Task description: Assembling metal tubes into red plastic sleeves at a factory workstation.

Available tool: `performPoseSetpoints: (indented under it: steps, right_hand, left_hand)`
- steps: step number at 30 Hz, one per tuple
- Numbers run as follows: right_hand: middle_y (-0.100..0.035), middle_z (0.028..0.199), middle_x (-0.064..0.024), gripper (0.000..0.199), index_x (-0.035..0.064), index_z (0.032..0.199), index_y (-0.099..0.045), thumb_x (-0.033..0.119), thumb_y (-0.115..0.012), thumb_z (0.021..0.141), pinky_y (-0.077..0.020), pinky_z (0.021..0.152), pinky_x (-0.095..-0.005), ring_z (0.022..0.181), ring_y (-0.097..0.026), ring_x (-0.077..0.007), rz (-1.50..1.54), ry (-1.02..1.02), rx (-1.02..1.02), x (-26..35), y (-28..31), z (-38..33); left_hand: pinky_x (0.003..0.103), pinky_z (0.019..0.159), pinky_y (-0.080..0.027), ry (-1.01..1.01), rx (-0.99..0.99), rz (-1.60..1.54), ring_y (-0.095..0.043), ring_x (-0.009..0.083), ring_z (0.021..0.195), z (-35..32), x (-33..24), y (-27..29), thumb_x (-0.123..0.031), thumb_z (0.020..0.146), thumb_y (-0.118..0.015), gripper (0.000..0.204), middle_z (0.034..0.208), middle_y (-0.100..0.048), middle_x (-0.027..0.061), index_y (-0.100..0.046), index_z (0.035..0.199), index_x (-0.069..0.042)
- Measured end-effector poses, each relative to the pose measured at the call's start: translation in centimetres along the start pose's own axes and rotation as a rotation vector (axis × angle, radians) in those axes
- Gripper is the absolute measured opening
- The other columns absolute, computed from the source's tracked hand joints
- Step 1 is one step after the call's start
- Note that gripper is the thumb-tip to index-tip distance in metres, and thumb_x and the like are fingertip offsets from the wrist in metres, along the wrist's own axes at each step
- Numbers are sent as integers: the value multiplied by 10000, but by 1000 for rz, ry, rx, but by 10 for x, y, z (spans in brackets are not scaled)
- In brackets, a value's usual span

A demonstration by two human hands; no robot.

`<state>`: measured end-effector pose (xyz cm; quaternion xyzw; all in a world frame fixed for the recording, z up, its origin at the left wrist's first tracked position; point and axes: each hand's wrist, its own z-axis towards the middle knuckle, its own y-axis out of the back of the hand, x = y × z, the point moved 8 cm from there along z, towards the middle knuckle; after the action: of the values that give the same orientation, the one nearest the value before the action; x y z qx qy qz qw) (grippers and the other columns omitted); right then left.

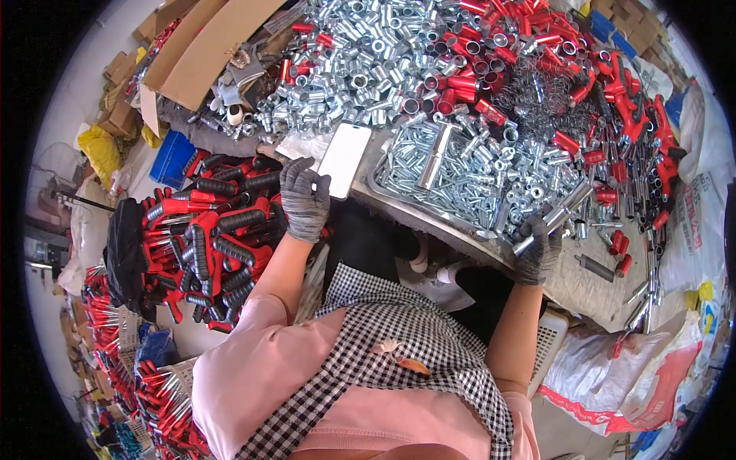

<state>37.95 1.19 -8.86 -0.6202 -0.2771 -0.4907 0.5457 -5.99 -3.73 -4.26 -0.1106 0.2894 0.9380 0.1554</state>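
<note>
My left hand (305,201), in a grey knit glove, is raised at the near edge of the workbench. Its fingers are apart and loosely bent. One digit meets the lower left corner of a smartphone (345,161) with a blank white screen; I see no grip around the phone. On the right, my gloved right hand (537,253) is closed around a shiny metal tube (569,208), which slants up and to the right. Just left of that hand, a shallow tray (376,184) holds many small metal pins, with a larger chrome tube (435,157) lying on them.
Silver sleeves (360,69) and red tubes (464,84) heap up at the back, beside tangled springs (537,100). Red-and-black handled tools (222,230) are piled at left. A dark grey cylinder (595,267) lies right of my right hand. White sacks (613,376) stand lower right.
</note>
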Motion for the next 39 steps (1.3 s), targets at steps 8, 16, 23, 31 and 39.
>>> performPoseSetpoints:
  steps: [8, 16, 23, 31, 39]
  right_hand:
    - [-516, 743, -11, 434, 60, 1142, -497, 157, -678, 760, -420, 481, -220, 588, -500, -95, -26, -8, -16, -1, 2, 0]
    - [-524, 763, -16, 461, 59, 1159, -487, 164, -687, 756, -423, 479, -231, 604, -497, -105, 29, 10, 15, -3, 3, -2]
    - [-523, 769, -20, 453, 56, 1159, -496, 171, -695, 768, -428, 485, -235, 604, -494, -109, 21, -23, -31, 1, -1, -4]
    - [-548, 731, -45, 434, 33, 1141, -505, 178, -670, 766, -430, 495, -246, 575, -513, -122, 16, 48, 20, 5, -3, -3]
    - [-544, 710, -43, 408, 39, 1122, -510, 168, -664, 767, -432, 495, -247, 569, -512, -120, 14, 25, 2, 4, -2, -3]
  left_hand:
    - [393, 836, -486, -56, -39, 24, -577, 316, 954, 0, -3, -1, 11, 765, -624, 75, 989, -626, 146, -598, 834, -3]
    - [388, 843, -481, -3, 14, 1, -576, 308, 953, -1, -1, -3, 8, 788, -609, 88, 992, -617, 141, -627, 872, -11]
    - [385, 864, -469, 2, 23, -5, -568, 301, 968, -2, -1, -5, 4, 795, -587, 122, 1004, -611, 134, -633, 902, -30]
    - [378, 864, -474, -16, 14, 17, -567, 287, 964, 0, -3, -4, 28, 779, -592, 153, 996, -615, 114, -639, 907, -41]
    - [388, 871, -470, -22, 16, 9, -568, 296, 969, 0, -4, -3, -37, 820, -588, 111, 1000, -616, 124, -642, 917, -39]
